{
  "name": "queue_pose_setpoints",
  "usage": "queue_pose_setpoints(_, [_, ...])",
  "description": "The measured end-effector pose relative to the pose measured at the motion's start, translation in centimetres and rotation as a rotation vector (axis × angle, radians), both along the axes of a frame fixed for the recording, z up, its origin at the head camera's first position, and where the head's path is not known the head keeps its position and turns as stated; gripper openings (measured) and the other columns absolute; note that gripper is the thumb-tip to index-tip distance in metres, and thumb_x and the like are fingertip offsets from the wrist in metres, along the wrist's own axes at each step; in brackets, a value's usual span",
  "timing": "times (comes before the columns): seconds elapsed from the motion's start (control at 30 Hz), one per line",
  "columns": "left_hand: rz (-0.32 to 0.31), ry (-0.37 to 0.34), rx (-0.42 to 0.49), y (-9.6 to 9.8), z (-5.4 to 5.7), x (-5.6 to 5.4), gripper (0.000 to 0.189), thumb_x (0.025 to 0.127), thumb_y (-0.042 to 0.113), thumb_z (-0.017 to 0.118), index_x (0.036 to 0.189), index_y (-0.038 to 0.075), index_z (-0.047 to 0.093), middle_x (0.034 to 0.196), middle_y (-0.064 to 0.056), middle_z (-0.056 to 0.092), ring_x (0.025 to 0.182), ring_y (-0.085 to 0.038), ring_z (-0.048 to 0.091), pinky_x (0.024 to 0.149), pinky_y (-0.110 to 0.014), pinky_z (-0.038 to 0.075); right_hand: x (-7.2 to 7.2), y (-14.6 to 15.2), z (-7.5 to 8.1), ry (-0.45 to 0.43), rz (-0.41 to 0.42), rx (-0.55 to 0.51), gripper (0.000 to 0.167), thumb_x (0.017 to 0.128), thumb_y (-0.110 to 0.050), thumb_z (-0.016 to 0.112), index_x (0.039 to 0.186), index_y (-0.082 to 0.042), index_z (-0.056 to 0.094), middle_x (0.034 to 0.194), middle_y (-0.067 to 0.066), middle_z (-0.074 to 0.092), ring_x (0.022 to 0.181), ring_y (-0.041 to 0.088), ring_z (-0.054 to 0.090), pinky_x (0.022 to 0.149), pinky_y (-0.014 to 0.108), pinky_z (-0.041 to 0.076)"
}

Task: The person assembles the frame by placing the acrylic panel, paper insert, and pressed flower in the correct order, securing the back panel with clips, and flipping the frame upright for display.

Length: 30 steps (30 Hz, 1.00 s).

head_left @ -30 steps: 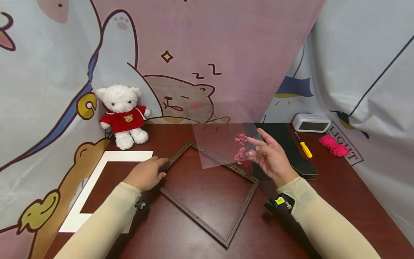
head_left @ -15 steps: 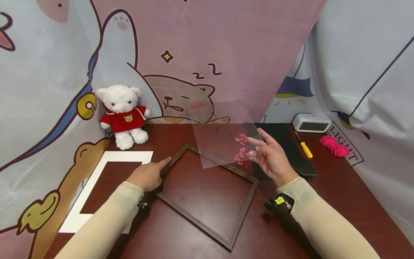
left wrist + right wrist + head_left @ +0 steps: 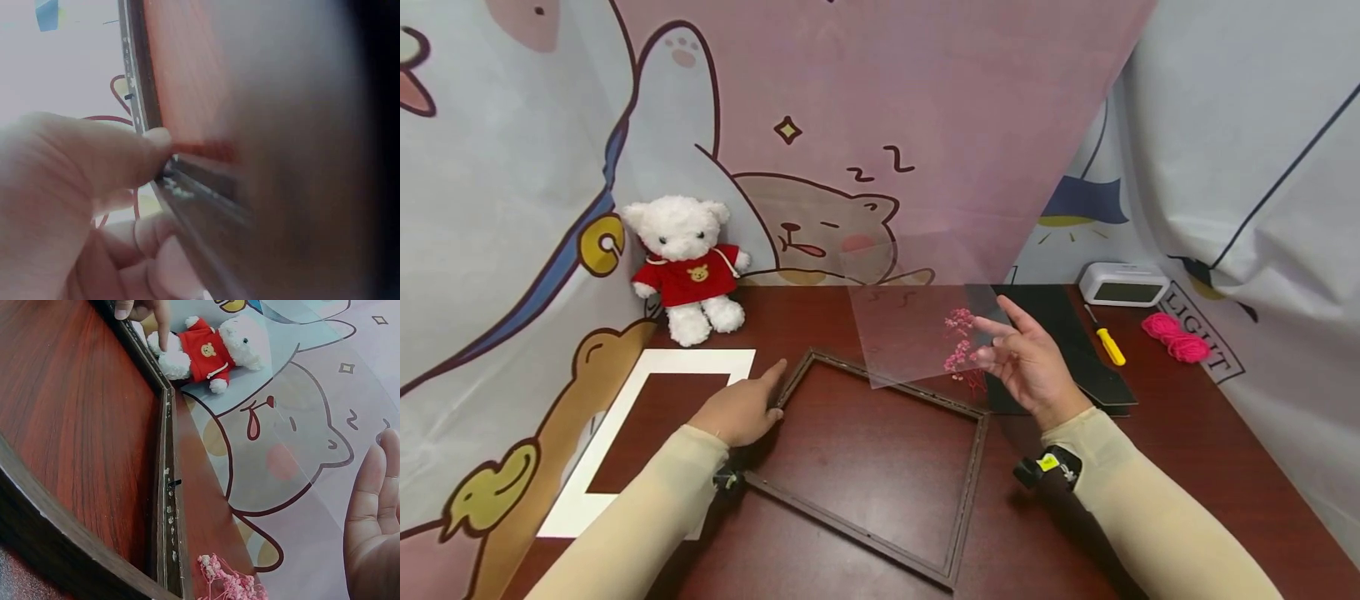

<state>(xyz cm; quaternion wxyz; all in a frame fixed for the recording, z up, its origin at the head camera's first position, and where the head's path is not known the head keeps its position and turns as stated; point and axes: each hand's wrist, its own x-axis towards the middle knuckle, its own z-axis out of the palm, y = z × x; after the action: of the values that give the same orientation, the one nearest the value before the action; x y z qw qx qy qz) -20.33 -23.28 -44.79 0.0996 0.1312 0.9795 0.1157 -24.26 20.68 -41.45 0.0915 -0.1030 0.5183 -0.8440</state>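
In the head view my left hand (image 3: 741, 410) grips the left side of an empty brown picture frame (image 3: 857, 533), which lies flat on the table. In the left wrist view the thumb (image 3: 134, 150) presses the frame's inner edge near a corner, with the other fingers curled on the outside. My right hand (image 3: 1028, 360) is raised beyond the frame's right side, pinching a clear sheet (image 3: 898, 329) that stands tilted over the frame's far side. Some fingers of that hand stick out straight. Small pink dried flowers (image 3: 958, 354) show behind the sheet, near the fingertips.
A white mat board (image 3: 617, 425) lies at left, with a white teddy bear (image 3: 688, 271) behind it. Black boards (image 3: 1045, 325) lie at back right. Beside them are a yellow screwdriver (image 3: 1108, 346), pink yarn (image 3: 1176, 337) and a white digital clock (image 3: 1123, 285).
My left hand has turned the frame on the table, its far corner swinging left and its near corner right and closer to me. The right hand and clear sheet have stayed almost still.
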Motion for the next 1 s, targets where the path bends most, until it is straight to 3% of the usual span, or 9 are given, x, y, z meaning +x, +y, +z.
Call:
queue_pose_setpoints(0.1, [-0.012, -0.024, 0.015, 0.1, -0.1, -0.1, 0.081, 0.1, 0.014, 0.068, 0.168, 0.007, 0.025, 0.111, -0.024, 0.076, 0.091, -0.03, 0.074, 0.085, -0.051, 0.058, 0.0, 0.0, -0.1, -0.001, -0.002, -0.001, 0.072, 0.107, 0.008, 0.036, 0.171, -0.015, 0.01, 0.136, 0.002, 0.07, 0.076, 0.014, 0.075, 0.083, 0.03, 0.063])
queue_pose_setpoints(0.23, [-0.006, -0.054, 0.003, 0.3, 0.0, 0.0, 0.083, 0.1, 0.011, 0.065, 0.169, 0.01, 0.02, 0.082, -0.013, 0.072, 0.069, -0.02, 0.063, 0.072, -0.044, 0.055, 0.0, 0.0, -0.1, -0.001, -0.003, -0.008, 0.072, 0.107, 0.008, 0.035, 0.171, -0.014, 0.009, 0.135, 0.002, 0.071, 0.076, 0.014, 0.075, 0.082, 0.031, 0.063])
queue_pose_setpoints(0.3, [-0.005, -0.06, 0.008, 0.2, 0.2, 0.2, 0.08, 0.1, 0.01, 0.064, 0.169, 0.01, 0.023, 0.092, -0.017, 0.074, 0.076, -0.023, 0.068, 0.077, -0.047, 0.057, 0.0, 0.1, -0.1, -0.001, 0.0, -0.014, 0.072, 0.107, 0.009, 0.034, 0.171, -0.014, 0.008, 0.134, 0.002, 0.071, 0.076, 0.014, 0.075, 0.082, 0.031, 0.063])
queue_pose_setpoints(0.4, [-0.007, -0.081, 0.035, 0.1, 0.6, 0.6, 0.075, 0.099, 0.007, 0.063, 0.167, 0.009, 0.03, 0.13, -0.024, 0.071, 0.1, -0.029, 0.072, 0.092, -0.052, 0.057, 0.0, 0.2, 0.0, 0.001, 0.0, -0.015, 0.073, 0.107, 0.009, 0.033, 0.171, -0.014, 0.008, 0.135, 0.003, 0.071, 0.076, 0.015, 0.076, 0.082, 0.031, 0.063])
queue_pose_setpoints(0.47, [-0.006, -0.115, 0.056, 0.0, 0.9, 0.8, 0.074, 0.098, 0.003, 0.061, 0.166, 0.01, 0.034, 0.147, -0.022, 0.061, 0.101, -0.029, 0.07, 0.091, -0.051, 0.057, 0.0, 0.3, 0.0, 0.0, -0.003, -0.016, 0.073, 0.107, 0.009, 0.034, 0.171, -0.014, 0.009, 0.135, 0.003, 0.07, 0.076, 0.015, 0.076, 0.082, 0.031, 0.063])
queue_pose_setpoints(0.57, [-0.001, -0.171, 0.071, 0.2, 1.4, 0.9, 0.077, 0.095, -0.002, 0.057, 0.167, 0.012, 0.032, 0.149, -0.02, 0.06, 0.086, -0.022, 0.063, 0.08, -0.042, 0.053, 0.0, 0.4, 0.0, 0.002, -0.017, 0.0, 0.073, 0.107, 0.009, 0.036, 0.171, -0.014, 0.01, 0.136, 0.003, 0.07, 0.076, 0.014, 0.075, 0.081, 0.03, 0.063])
queue_pose_setpoints(0.73, [0.039, -0.254, 0.068, 0.3, 1.7, 1.2, 0.09, 0.087, -0.005, 0.055, 0.169, 0.009, 0.021, 0.129, -0.02, 0.068, 0.079, -0.022, 0.06, 0.071, -0.038, 0.05, 0.0, 0.4, 0.0, 0.0, -0.032, 0.025, 0.073, 0.107, 0.008, 0.038, 0.171, -0.014, 0.012, 0.136, 0.001, 0.07, 0.076, 0.014, 0.074, 0.081, 0.03, 0.063])
queue_pose_setpoints(0.83, [0.063, -0.283, 0.076, 0.2, 1.6, 1.4, 0.095, 0.084, -0.004, 0.056, 0.169, 0.004, 0.015, 0.105, -0.019, 0.073, 0.068, -0.02, 0.057, 0.063, -0.036, 0.048, 0.0, 0.5, 0.0, 0.0, -0.035, 0.028, 0.072, 0.107, 0.007, 0.038, 0.171, -0.015, 0.012, 0.135, 0.001, 0.07, 0.076, 0.014, 0.075, 0.081, 0.03, 0.063])
queue_pose_setpoints(1.0, [0.103, -0.295, 0.102, -0.1, 1.2, 1.6, 0.098, 0.084, -0.002, 0.054, 0.17, 0.004, 0.008, 0.064, -0.006, 0.059, 0.046, -0.013, 0.041, 0.048, -0.032, 0.04, 0.0, 0.6, -0.2, 0.01, -0.037, 0.028, 0.072, 0.108, 0.007, 0.038, 0.171, -0.014, 0.012, 0.135, 0.001, 0.071, 0.076, 0.014, 0.076, 0.08, 0.03, 0.063])
